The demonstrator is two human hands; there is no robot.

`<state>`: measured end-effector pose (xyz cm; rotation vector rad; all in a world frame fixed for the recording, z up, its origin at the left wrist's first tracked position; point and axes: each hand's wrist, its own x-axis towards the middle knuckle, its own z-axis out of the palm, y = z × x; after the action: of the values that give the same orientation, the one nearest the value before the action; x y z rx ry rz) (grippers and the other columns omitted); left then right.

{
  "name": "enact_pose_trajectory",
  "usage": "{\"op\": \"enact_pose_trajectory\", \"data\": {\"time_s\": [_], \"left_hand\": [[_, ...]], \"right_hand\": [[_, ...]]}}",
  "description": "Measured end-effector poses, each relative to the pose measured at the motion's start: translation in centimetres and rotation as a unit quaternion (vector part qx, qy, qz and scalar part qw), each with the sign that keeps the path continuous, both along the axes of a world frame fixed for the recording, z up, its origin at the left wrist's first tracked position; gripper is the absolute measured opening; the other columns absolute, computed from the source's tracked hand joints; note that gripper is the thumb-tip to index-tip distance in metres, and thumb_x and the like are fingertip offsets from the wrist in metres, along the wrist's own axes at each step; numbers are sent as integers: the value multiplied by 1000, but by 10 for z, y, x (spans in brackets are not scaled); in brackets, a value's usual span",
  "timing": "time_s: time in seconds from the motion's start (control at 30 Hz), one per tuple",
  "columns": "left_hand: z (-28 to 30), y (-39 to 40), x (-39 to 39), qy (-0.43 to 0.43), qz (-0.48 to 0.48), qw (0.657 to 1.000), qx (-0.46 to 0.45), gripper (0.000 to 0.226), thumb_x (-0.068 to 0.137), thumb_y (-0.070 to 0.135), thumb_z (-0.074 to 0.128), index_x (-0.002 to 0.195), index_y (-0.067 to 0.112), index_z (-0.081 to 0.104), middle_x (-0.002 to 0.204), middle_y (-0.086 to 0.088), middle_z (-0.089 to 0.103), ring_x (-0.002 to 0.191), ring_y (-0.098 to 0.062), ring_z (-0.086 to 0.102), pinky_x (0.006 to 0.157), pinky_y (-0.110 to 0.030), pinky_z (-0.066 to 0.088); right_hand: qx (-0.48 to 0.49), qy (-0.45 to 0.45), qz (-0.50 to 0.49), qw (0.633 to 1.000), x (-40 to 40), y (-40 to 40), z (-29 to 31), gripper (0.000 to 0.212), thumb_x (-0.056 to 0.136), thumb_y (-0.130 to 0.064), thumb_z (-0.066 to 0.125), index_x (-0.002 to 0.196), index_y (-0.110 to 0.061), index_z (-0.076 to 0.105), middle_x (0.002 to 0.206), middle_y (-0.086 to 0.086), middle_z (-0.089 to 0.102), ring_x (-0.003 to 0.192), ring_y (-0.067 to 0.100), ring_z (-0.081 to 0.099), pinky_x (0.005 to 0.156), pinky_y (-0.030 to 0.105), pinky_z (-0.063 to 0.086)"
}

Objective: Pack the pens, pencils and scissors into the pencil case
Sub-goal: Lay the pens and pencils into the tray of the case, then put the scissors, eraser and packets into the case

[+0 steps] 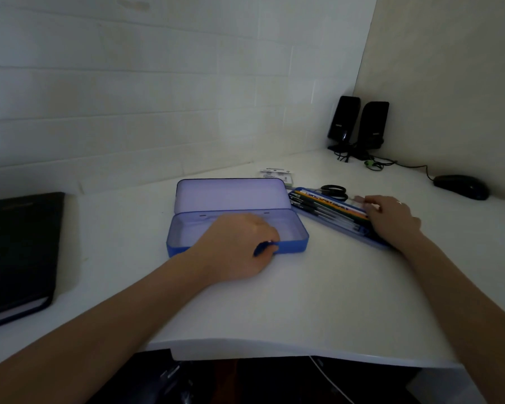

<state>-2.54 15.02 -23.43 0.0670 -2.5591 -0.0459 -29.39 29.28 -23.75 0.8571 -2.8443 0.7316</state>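
blue pencil case (pixel 187 228) open, lid up, mid white surface (pixel 303 293). left hand (pixel 239 246) over front wall, fingers closed round blue pen (pixel 263 246). right hand (pixel 392 218) flat on tray of pens and pencils (pixel 327 207) just right of case, fingers spread, gripping nothing. black scissors (pixel 334 191) behind tray. dim room, white block wall, two black speakers (pixel 357 123) in corner, mouse (pixel 461 186) far right, black folder (pixel 18 252) left.
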Motion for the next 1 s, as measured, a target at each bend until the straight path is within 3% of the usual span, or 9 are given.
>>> {"op": "enact_pose_trajectory", "data": {"time_s": [0.1, 0.23, 0.37, 0.43, 0.53, 0.63, 0.73, 0.9, 1.0], "left_hand": [[4, 3, 1, -41, 6, 998, 54, 34, 80, 40, 42, 79, 20, 69, 74, 4, 69, 69, -13, 62, 60, -33, 51], [17, 0, 2, -48, 10, 975, 215, 35, 79, 45, 52, 81, 18, 75, 73, 3, 74, 62, -11, 62, 59, -23, 48], [30, -17, 4, -28, 49, 911, 408, 24, 86, 28, 63, 79, 8, 74, 64, 1, 72, 52, -9, 61, 52, -18, 48], [29, -35, 6, 31, 97, 901, 422, 21, 86, 24, 63, 76, 10, 74, 60, 4, 70, 53, -10, 63, 55, -20, 49], [22, -67, 14, 153, 185, 901, 362, 13, 83, 27, 64, 74, 24, 73, 70, 8, 72, 69, -9, 67, 68, -23, 50], [15, -89, 20, 220, 225, 880, 355, 11, 83, 13, 62, 89, 19, 69, 86, 1, 69, 79, -13, 61, 67, -7, 42], [7, -98, 19, 218, 237, 844, 430, 29, 82, 10, 64, 111, 11, 61, 106, -4, 63, 95, -16, 58, 79, -16, 42], [0, -103, 15, 203, 266, 850, 408, 48, 79, 9, 67, 124, 10, 51, 127, -10, 51, 112, -23, 51, 95, -30, 40], [-1, -107, 17, 174, 259, 842, 440, 44, 81, 5, 62, 124, 11, 53, 128, -10, 55, 102, -19, 53, 88, -25, 40]], "right_hand": [[0, 5, -6, 1000, 1, 0, 1, 37, 97, -30, 35, 129, -23, 52, 139, 14, 45, 125, 37, 39, 101, 49, 32], [-4, -14, -26, 1000, 0, -1, 1, 39, 97, -34, 35, 132, -23, 48, 140, 18, 41, 128, 38, 35, 103, 50, 29], [-54, -15, -5, 998, 1, -3, 3, 39, 98, -33, 34, 134, -29, 46, 141, 13, 42, 128, 35, 36, 104, 49, 29], [-44, 19, 32, 998, 1, -10, 10, 37, 98, -30, 35, 133, -32, 47, 143, 8, 43, 127, 33, 39, 101, 48, 31], [28, 76, 65, 995, -1, -29, 23, 35, 98, -31, 36, 129, -32, 52, 138, 3, 51, 125, 29, 43, 99, 45, 30], [104, 98, 59, 988, -8, -52, 25, 31, 95, -24, 44, 121, -25, 61, 123, 8, 61, 115, 31, 51, 95, 43, 32], [128, 108, 41, 985, -12, -68, 26, 23, 90, -23, 55, 108, -20, 69, 106, 11, 67, 101, 31, 57, 88, 39, 36], [129, 84, 34, 987, -12, -80, 30, 22, 83, -27, 66, 97, -11, 71, 97, 14, 66, 93, 32, 59, 79, 38, 42], [111, 120, 3, 987, -10, -77, 31, 17, 87, -20, 60, 98, -8, 64, 100, 16, 62, 96, 34, 57, 76, 37, 40]]}}
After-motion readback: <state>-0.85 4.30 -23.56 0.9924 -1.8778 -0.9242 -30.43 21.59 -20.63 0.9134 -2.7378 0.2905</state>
